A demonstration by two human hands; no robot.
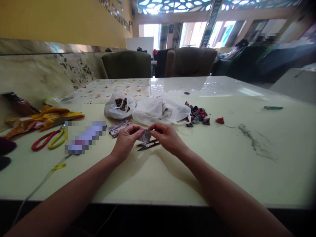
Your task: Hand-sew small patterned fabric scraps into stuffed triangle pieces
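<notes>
Between my two hands is a small piece of patterned greyish fabric (145, 135), pinched at its upper edge. My left hand (128, 138) grips it from the left with thumb and forefinger. On the other side my right hand (166, 135) pinches the same fabric; whether a needle is in those fingers is too small to tell. Thread snips (146, 146) lie on the table just beneath the fabric, blades pointing left, partly hidden by the hands. Folded patterned cloth (118, 127) rests just beyond my left hand.
Behind the hands sit a white plastic bag of dark filling (120, 107) and another white bag (160, 110). Small stuffed fabric pieces (197, 113) are heaped to its right. Red-and-yellow-handled scissors (46, 140) and yellow cloth (46, 117) lie left; tangled thread (254, 141) lies right.
</notes>
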